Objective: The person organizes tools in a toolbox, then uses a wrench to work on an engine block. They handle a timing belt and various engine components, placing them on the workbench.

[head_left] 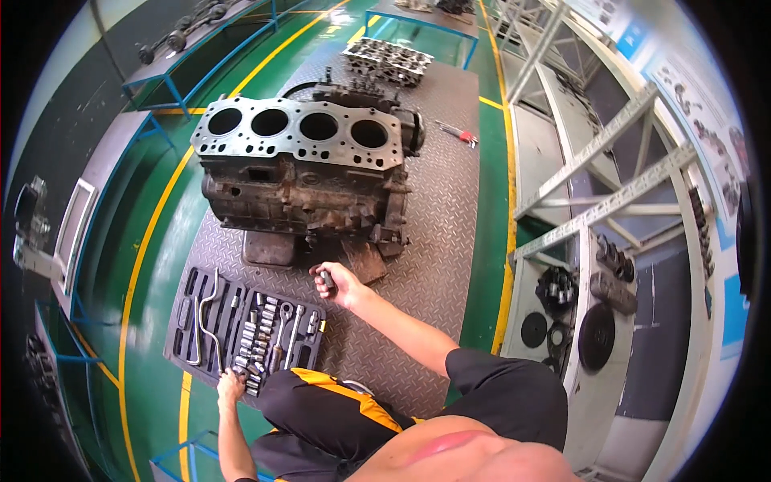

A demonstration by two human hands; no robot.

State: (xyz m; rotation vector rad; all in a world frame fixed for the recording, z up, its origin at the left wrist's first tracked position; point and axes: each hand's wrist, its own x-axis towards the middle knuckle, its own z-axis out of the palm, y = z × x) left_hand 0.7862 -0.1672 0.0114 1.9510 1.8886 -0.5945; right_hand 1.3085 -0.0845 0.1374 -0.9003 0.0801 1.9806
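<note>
My right hand point(344, 287) is raised over the workbench, just in front of the engine block point(301, 189). Its fingers are closed around a short dark cylinder, which looks like a socket point(327, 279). Down at the near edge of the open socket set case point(181, 321), my left hand point(231, 386) has its fingers drawn together beside the sockets point(251, 341). Whatever they grip is too small to make out. A ratchet point(282, 321) and bent metal bars point(210, 309) lie in the case. The block's top face shows several round cylinder bores.
A cylinder head point(387, 60) sits at the bench's far end. Red-handled tools point(459, 133) lie near the right edge of the patterned metal benchtop point(430, 265). Shelving point(554, 281) with engine parts stands to the right, and blue-framed tables point(112, 153) to the left.
</note>
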